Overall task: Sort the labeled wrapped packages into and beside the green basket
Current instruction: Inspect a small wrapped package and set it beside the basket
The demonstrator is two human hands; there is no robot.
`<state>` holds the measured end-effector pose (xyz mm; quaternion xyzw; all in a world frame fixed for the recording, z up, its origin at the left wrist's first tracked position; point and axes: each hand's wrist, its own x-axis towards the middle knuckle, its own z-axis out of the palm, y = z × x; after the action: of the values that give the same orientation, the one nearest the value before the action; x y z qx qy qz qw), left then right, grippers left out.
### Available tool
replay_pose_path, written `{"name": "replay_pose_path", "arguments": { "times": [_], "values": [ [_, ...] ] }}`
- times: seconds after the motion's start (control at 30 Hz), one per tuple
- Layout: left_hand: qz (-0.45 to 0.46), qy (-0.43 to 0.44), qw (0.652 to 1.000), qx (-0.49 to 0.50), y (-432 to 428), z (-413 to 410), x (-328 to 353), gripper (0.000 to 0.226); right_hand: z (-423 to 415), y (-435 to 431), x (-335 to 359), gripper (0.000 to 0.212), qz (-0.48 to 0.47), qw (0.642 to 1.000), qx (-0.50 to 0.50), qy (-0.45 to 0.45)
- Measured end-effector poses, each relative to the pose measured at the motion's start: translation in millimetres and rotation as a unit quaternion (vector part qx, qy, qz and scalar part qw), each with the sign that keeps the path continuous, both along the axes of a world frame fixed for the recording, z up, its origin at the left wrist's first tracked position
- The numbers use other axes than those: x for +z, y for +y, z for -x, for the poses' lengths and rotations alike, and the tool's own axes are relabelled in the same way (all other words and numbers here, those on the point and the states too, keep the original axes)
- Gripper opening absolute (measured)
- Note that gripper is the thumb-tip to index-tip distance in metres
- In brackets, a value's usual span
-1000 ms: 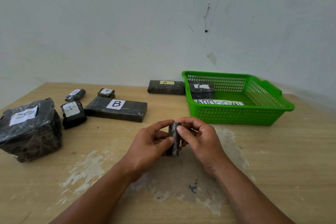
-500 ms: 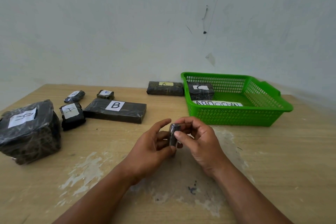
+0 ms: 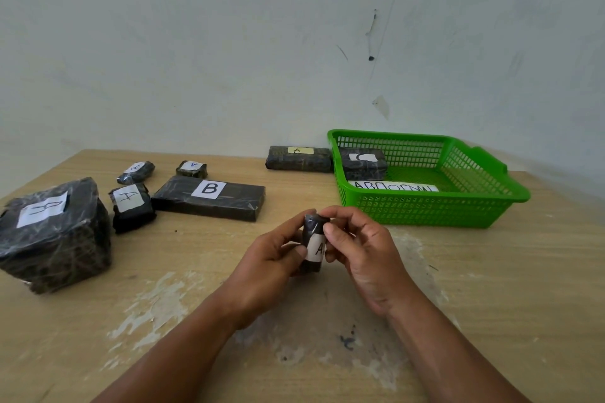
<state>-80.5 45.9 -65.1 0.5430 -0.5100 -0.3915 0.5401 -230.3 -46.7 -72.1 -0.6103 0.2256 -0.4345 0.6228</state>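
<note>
My left hand (image 3: 268, 267) and my right hand (image 3: 363, 252) together hold a small black wrapped package (image 3: 313, 244) above the table's middle, its white label showing an A. The green basket (image 3: 438, 209) stands at the back right and holds a package labeled C (image 3: 361, 162) and a long paper label (image 3: 394, 186). Touching the basket's left side lies a flat package labeled A (image 3: 299, 159). On the left lie a flat B package (image 3: 209, 198), a small A package (image 3: 131, 208), a big package (image 3: 54, 232) and two small packages (image 3: 136, 171) (image 3: 192, 168).
The wooden table (image 3: 491, 288) has worn pale patches near my wrists. A white wall rises right behind the table's far edge. Bare tabletop lies in front of the basket and to the right of my hands.
The small package has been turned in my fingers, so its white A label now faces me. Both hands stayed in about the same place.
</note>
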Motion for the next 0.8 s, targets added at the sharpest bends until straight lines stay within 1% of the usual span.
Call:
{"name": "replay_pose_path", "arguments": {
  "times": [0.07, 0.13, 0.27, 0.4, 0.47, 0.63, 0.8],
  "values": [
    [-0.007, 0.015, 1.0, -0.003, 0, -1, 0, 0.062, 0, -1, -1, 0.024, 0.022, 0.999, -0.024, 0.029],
    [-0.016, 0.023, 1.0, -0.004, -1, -1, 0, 0.061, 0, -1, -1, 0.024, 0.035, 0.998, -0.038, 0.047],
    [-0.029, 0.054, 0.998, -0.001, 0, 1, -1, 0.056, 0, -1, 0, 0.022, 0.021, 0.999, -0.026, 0.036],
    [-0.021, 0.08, 0.996, 0.028, 2, 5, 5, 0.03, 1, 1, 0, 0.016, 0.014, 0.999, -0.008, 0.036],
    [-0.022, 0.089, 0.995, 0.043, 2, 6, 7, 0.023, 0, 4, 0, 0.016, 0.005, 1.0, 0.008, 0.026],
    [-0.031, 0.113, 0.992, 0.052, 3, 7, 8, 0.018, -4, 5, -3, 0.021, 0.041, 0.998, -0.029, 0.045],
    [-0.028, 0.123, 0.991, 0.049, 3, 7, 7, 0.019, -4, 3, -6, 0.02, 0.055, 0.997, -0.026, 0.044]
  ]
}}
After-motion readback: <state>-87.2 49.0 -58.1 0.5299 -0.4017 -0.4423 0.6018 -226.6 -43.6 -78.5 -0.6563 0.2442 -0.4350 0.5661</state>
